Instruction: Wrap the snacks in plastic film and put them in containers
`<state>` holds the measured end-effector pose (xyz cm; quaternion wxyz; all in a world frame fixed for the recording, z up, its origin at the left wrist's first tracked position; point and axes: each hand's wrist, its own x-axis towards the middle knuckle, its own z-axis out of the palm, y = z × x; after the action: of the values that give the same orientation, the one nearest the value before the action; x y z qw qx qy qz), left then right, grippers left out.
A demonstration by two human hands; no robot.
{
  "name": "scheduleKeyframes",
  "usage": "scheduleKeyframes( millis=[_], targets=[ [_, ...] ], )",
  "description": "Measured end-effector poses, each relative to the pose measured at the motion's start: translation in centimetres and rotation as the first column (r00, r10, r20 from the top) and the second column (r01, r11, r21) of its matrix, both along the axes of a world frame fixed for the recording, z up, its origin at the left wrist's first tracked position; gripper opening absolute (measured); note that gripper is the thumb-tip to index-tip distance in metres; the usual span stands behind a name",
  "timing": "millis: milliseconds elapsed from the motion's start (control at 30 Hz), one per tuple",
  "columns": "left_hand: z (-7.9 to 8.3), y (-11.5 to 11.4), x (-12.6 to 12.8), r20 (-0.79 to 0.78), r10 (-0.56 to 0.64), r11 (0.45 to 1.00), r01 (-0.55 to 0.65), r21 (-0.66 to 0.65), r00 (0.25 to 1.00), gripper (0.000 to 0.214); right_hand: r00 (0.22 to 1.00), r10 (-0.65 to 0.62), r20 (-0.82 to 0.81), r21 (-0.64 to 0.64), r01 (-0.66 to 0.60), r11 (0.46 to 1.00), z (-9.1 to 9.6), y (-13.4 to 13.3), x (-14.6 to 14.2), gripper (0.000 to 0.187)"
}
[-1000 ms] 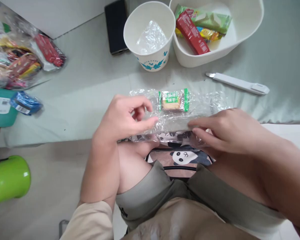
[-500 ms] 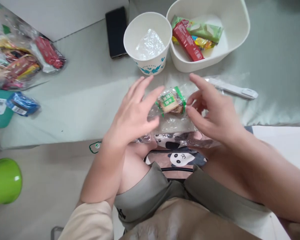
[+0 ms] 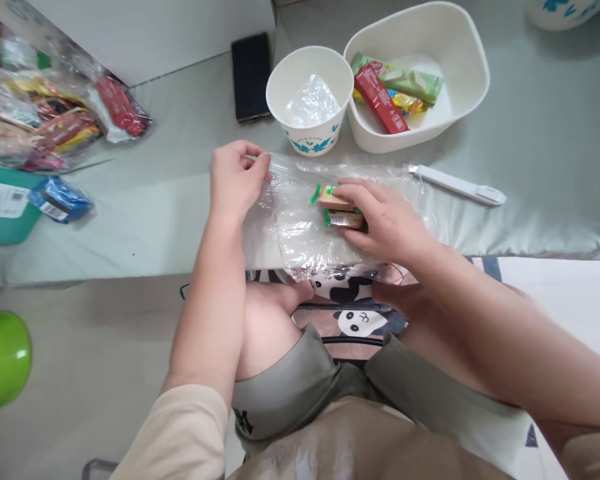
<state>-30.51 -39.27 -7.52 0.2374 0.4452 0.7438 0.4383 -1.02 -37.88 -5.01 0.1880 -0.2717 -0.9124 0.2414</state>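
A clear plastic bag (image 3: 305, 233) lies spread along the near edge of the cloth-covered surface. My left hand (image 3: 240, 177) pinches its upper left corner between closed fingertips. Over the bag's right half, my right hand (image 3: 387, 220) is curled around two small packs of crackers with green ends. The upper cracker pack (image 3: 336, 200) and the lower cracker pack (image 3: 345, 219) poke out to the left of its fingers. Just right of the bag is a white utility knife (image 3: 463, 187), lying at a slant.
Behind the bag stand a paper cup (image 3: 314, 140) with crumpled clear film inside and a white bin (image 3: 460, 110) holding wrapped snacks. A black phone (image 3: 251, 80) lies left of the cup. Bagged snacks (image 3: 55, 127) and a blue packet (image 3: 63, 200) are at the left.
My left hand has moved left and closed on the bag's corner. My right hand has gripped the cracker packs, which now stand on edge. The bag is spread wider.
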Motion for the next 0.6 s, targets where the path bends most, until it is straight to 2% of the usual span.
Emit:
scheduleKeyframes(
  millis=[67, 133, 233, 333, 400, 500, 600],
  targets=[
    [0.5, -0.1, -0.4, -0.143, 0.060, 0.998, -0.055, 0.035, 0.988, 0.028, 1.000, -0.015, -0.010, 0.000, 0.015, 1.000, 0.0, 0.3, 0.0, 0.056],
    [1.5, -0.4, -0.1, -0.238, 0.142, 0.985, -0.114, 0.129, 0.961, 0.025, 1.000, -0.028, -0.013, -0.014, 0.028, 1.000, 0.2, 0.6, 0.1, 0.058],
    [4.3, -1.3, 2.3, -0.354, 0.220, 0.944, -0.107, 0.311, 0.909, 0.029, 0.999, -0.036, -0.010, -0.062, 0.036, 0.997, 0.4, 0.9, 0.2, 0.053],
    [6.9, -2.8, 6.4, -0.420, -0.023, 0.929, 0.175, 0.327, 0.907, 0.015, 0.999, -0.047, -0.002, -0.078, 0.046, 0.996, 0.4, 1.2, 0.4, 0.050],
    [7.7, -3.6, 8.7, -0.434, -0.245, 0.921, 0.348, 0.175, 0.867, 0.013, 0.999, -0.051, -0.002, -0.066, 0.050, 0.997, 0.3, 1.3, 0.5, 0.052],
    [7.3, -4.1, 9.8, -0.410, -0.405, 0.907, 0.417, -0.063, 0.817, 0.009, 0.999, -0.040, -0.023, -0.060, 0.038, 0.997, 0.0, 1.4, 0.7, 0.054],
    [6.7, -4.2, 9.0, -0.378, -0.534, 0.845, 0.497, -0.200, 0.756, 0.036, 0.999, -0.022, -0.049, -0.068, 0.019, 0.998, -0.1, 1.4, 0.8, 0.054]
  ],
)
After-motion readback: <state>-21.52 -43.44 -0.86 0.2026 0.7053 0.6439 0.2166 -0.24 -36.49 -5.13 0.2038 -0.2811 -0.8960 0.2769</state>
